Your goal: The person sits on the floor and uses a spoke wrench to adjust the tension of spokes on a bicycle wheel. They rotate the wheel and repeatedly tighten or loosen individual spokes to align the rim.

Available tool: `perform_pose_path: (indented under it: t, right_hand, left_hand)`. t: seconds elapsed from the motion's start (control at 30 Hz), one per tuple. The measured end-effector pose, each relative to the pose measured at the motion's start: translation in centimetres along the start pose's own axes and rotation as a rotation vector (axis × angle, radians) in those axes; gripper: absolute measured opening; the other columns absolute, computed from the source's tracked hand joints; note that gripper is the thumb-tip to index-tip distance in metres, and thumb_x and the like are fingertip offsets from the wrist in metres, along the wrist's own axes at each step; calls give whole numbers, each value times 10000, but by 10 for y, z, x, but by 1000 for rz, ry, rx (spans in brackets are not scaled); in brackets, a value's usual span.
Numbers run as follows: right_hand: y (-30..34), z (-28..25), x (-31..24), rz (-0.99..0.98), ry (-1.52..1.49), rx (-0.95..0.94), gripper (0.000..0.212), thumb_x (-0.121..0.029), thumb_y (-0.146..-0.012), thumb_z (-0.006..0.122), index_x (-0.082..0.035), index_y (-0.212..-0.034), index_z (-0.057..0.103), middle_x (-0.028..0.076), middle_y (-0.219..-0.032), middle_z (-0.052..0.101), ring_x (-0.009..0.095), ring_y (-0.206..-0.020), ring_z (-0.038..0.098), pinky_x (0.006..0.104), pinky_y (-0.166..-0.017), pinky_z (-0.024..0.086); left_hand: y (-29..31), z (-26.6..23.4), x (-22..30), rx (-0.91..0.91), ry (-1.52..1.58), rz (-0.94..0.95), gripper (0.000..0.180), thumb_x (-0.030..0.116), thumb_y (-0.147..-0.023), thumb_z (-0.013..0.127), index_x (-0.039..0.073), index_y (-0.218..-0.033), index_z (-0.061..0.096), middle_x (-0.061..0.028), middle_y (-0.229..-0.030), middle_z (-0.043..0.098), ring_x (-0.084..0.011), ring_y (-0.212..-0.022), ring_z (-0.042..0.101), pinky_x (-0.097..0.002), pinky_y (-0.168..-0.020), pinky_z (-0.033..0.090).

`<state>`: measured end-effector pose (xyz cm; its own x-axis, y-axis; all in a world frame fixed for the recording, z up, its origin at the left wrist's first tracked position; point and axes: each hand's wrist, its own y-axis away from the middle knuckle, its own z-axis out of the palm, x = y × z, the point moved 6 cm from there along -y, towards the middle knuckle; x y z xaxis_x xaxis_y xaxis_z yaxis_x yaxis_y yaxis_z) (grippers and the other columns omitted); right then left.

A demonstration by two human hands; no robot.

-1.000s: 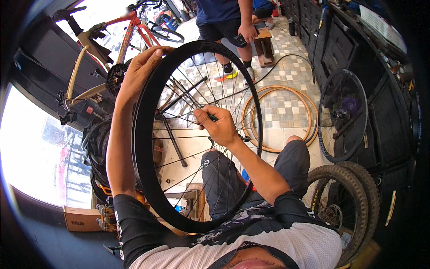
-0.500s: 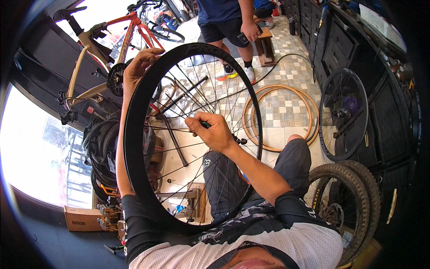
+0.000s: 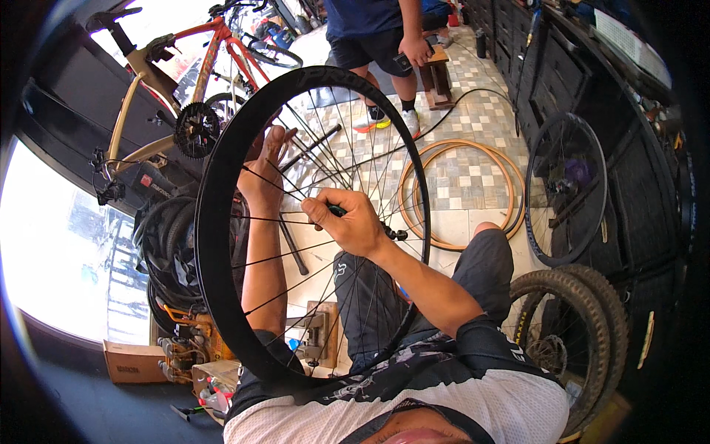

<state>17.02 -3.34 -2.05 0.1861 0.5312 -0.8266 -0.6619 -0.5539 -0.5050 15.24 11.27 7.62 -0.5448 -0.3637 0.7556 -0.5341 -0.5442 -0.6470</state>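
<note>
A black deep-rimmed bicycle wheel (image 3: 220,296) stands upright and slightly tilted before me, with black spokes and a bare rim. My right hand (image 3: 353,223) is closed round a small dark green tool (image 3: 337,210), held among the spokes to the left of the hub (image 3: 396,235). Most of that tool is hidden in the fist. My left hand (image 3: 260,181) shows through the spokes, behind the wheel at the inner left side of the rim. Its fingers point up and stand apart, partly covered by the rim.
Two tan-walled tires (image 3: 510,170) lie on the tiled floor. To the right are another wheel (image 3: 534,214) and knobby tires (image 3: 614,325) by black drawers (image 3: 562,63). A red and tan bike frame (image 3: 203,81) stands left. Ahead, a person (image 3: 362,29) holds a dark object.
My left hand has left the outer edge of the rim and come down and right, behind the spokes. The wheel has shifted slightly left and turned. My right hand stays nearly in place.
</note>
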Motion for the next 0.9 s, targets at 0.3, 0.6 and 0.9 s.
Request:
perform_pose_path:
  t: [0.3,0.6,0.9]
  right_hand:
    - [0,0,-2,88,-12,-81,395,-329,-1057,697,-7,-828,694,-1,-717,645,68,-698,602,252,-649,488]
    - [-1,-3,5,42,-8,-53,394,-325,-1059,694,-11,-819,686,2,-709,637,65,-687,584,253,-641,471]
    - [-2,-2,8,25,-67,-11,423,-390,-1026,723,-11,-837,737,13,-636,622,62,-621,540,292,-566,437]
  left_hand:
    - [-21,12,43,-202,-311,462,483,255,-1051,695,-46,-1412,588,-131,-1346,659,-190,-1101,699,-330,-922,607]
    - [-30,0,36,-325,-382,422,503,266,-1050,691,15,-1469,570,-131,-1352,646,-191,-1144,675,-310,-906,592]
    - [-25,9,37,-298,-271,330,461,225,-1057,678,1,-1448,580,-129,-1275,661,-182,-1072,711,-297,-851,618]
